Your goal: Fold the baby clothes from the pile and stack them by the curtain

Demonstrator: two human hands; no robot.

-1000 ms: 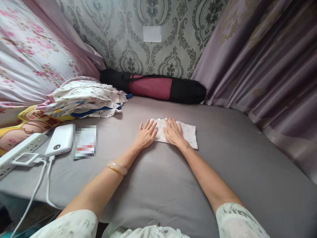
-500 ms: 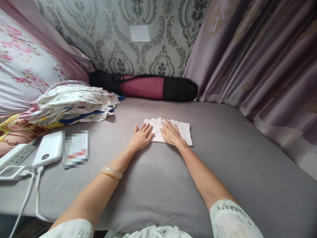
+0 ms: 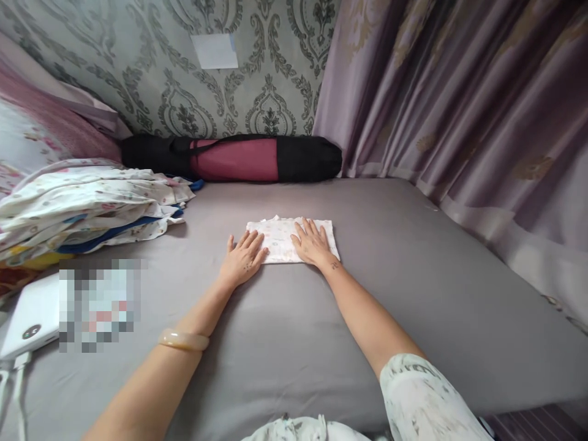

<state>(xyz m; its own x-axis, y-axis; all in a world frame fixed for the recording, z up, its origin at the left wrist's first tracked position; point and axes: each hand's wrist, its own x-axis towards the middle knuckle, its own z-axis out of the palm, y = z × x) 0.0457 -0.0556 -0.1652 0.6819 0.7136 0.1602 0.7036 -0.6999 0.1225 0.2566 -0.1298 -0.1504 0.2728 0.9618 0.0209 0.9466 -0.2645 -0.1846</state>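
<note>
A folded white cloth with a faint print [image 3: 279,241] lies flat on the grey sheet [image 3: 275,331]. My left hand [image 3: 245,258] rests palm down, fingers spread, over the cloth's left edge and the sheet beside it. On the right part of the cloth lies my right hand [image 3: 313,242], also palm down with its fingers apart. Neither hand grips anything. The cloth's middle shows between the two hands.
Crumpled printed clothes [image 3: 96,202] are heaped at the left. A black and maroon long bag [image 3: 234,160] lies along the wall. A white power bank [image 3: 34,315] with a cable sits at the near left, beside a blurred item [image 3: 108,303]. Curtains [image 3: 459,92] hang right.
The view has turned to the right, so the surroundings appear further left. My right hand now lies nearer the cloth's right edge, and more of the cloth's middle shows between my hands.
</note>
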